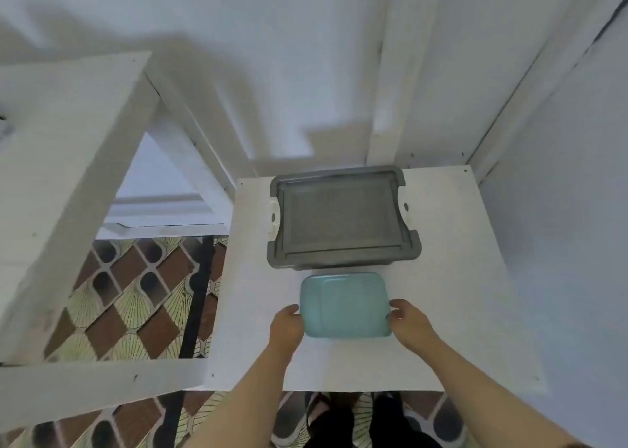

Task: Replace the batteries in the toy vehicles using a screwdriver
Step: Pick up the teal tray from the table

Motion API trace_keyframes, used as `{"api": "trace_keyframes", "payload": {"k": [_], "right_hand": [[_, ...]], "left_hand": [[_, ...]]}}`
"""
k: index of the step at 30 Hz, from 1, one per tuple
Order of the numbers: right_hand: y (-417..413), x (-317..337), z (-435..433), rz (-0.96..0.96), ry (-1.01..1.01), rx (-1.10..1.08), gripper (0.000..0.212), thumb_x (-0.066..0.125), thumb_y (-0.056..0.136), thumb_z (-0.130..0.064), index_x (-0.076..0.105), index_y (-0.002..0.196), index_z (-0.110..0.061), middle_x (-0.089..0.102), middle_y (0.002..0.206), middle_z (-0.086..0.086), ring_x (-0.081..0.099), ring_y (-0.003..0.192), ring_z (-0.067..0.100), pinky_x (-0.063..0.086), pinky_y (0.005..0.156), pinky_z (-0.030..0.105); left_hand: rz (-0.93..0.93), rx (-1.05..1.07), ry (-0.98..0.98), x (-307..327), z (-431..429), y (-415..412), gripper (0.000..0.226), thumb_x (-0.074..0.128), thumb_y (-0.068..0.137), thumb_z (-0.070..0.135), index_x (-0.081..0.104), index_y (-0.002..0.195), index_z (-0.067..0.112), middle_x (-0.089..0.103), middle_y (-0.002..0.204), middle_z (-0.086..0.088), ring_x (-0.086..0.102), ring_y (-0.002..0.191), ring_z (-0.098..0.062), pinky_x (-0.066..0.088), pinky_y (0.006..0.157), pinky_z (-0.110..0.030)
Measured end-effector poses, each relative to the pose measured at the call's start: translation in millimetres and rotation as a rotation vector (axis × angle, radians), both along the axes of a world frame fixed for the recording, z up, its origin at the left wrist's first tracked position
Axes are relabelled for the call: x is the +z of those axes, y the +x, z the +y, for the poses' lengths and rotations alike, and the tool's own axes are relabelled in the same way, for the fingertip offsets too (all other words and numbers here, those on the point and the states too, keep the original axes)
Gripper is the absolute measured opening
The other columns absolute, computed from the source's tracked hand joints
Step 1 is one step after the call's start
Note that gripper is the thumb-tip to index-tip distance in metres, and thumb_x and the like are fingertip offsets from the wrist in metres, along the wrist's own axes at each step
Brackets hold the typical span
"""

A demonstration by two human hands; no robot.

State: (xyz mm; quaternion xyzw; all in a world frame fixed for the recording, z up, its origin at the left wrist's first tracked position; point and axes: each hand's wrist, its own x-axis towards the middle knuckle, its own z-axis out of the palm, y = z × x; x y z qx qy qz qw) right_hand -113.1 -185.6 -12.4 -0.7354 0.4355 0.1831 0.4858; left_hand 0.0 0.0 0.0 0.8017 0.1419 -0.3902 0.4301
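Item: teal lidded box, counter centre. Your left hand grips its 9 o'clock side, your right hand its 3 o'clock side. Grey lidded bin sits at 12 o'clock. Step: probably fetching supplies (toy vehicles, screwdriver unseen). Next: open the lid evenly.

White table, pale walls, patterned floor

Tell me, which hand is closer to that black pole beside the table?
Left. The left hand grips the left side of the teal box, toward the black pole; the right hand grips the opposite side, farther away.
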Motion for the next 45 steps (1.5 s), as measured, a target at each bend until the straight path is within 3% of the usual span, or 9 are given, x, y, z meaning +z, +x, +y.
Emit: {"api": "trace_keyframes", "payload": {"k": [2,7,10,13,17,24,28,40,45], "right_hand": [[2.5,-7.7,-0.4,-0.043,-0.035,-0.040,0.034,0.050,0.093,-0.005,0.047,0.126,0.001,0.058,0.113,0.016,0.049,0.092,0.019,0.034,0.068,0.021],[8.4,8.5,-10.9,0.062,0.129,-0.052,0.017,0.057,0.085,0.001,0.051,0.100,-0.005,0.057,0.097,0.014,0.055,0.080,0.022,0.050,0.063,0.029],[16.0,48.7,-17.6,0.117,0.242,0.137,0.015,0.059,0.083,0.001,0.050,0.092,-0.008,0.056,0.082,0.008,0.055,0.065,0.016,0.048,0.053,0.024],[32.4,100.8,-19.4,0.080,0.283,0.310,0.016,0.062,0.082,-0.003,0.048,0.083,-0.012,0.057,0.078,0.006,0.057,0.060,0.014,0.049,0.054,0.023],[62.4,172.9,-15.4,-0.025,0.287,0.446,0.022,0.065,0.074,-0.009,0.051,0.092,-0.009,0.060,0.072,0.003,0.058,0.056,0.012,0.049,0.053,0.024],[124.4,271.1,13.0,-0.225,0.128,0.509,0.006,0.052,0.091,-0.006,0.053,0.085,-0.008,0.053,0.059,0.007,0.052,0.051,0.019,0.045,0.047,0.025],[157.0,308.8,43.7,-0.330,0.055,0.496,0.021,0.049,0.098,-0.022,0.056,0.085,-0.006,0.055,0.043,-0.001,0.052,0.038,0.012,0.046,0.041,0.021],[220.7,323.8,212.2,-0.505,-0.046,0.414,0.036,0.051,0.096,-0.036,0.061,0.079,-0.005,0.063,0.059,0.001,0.056,0.045,0.014,0.045,0.046,0.022],[237.7,313.3,258.6,-0.600,-0.164,0.316,0.041,0.056,0.093,-0.037,0.062,0.081,0.002,0.065,0.063,0.004,0.052,0.040,0.010,0.043,0.045,0.022]], "left_hand": [[-0.013,0.093,-0.006,-7.6,-1.1,1.9,0.071,0.057,0.060,0.023,0.056,0.128,-0.001,0.058,0.128,-0.022,0.053,0.120,-0.039,0.044,0.103,-0.047],[0.009,0.129,0.090,8.9,14.3,4.3,0.039,0.054,0.081,-0.009,0.059,0.118,0.000,0.063,0.111,-0.020,0.061,0.092,-0.033,0.054,0.081,-0.040],[0.058,0.163,0.074,43.6,34.6,-3.2,0.030,0.057,0.083,-0.010,0.060,0.110,0.002,0.064,0.098,-0.019,0.062,0.081,-0.029,0.052,0.063,-0.031],[0.022,0.193,0.053,92.9,50.8,-6.1,0.021,0.057,0.085,-0.009,0.060,0.101,0.004,0.063,0.087,-0.015,0.060,0.072,-0.024,0.052,0.062,-0.029],[-0.159,0.215,0.005,164.0,62.4,8.0,0.018,0.056,0.089,-0.005,0.059,0.099,0.010,0.062,0.094,-0.011,0.059,0.079,-0.021,0.052,0.066,-0.029],[-0.471,0.210,-0.092,270.7,89.4,58.7,0.018,0.055,0.087,-0.004,0.062,0.091,0.011,0.066,0.083,-0.008,0.065,0.075,-0.027,0.057,0.074,-0.035],[-0.614,0.189,-0.105,310.2,118.8,87.6,0.014,0.054,0.091,-0.002,0.062,0.096,0.008,0.061,0.078,-0.004,0.056,0.069,-0.015,0.047,0.057,-0.022],[-0.747,0.217,-0.278,310.9,272.8,139.6,0.037,0.070,0.084,0.008,0.059,0.119,0.009,0.066,0.112,-0.006,0.061,0.101,-0.015,0.047,0.074,-0.015],[-0.763,0.184,-0.360,300.4,309.5,152.9,0.047,0.076,0.077,0.001,0.058,0.118,0.019,0.065,0.111,0.002,0.061,0.094,0.000,0.051,0.075,-0.014]]}}
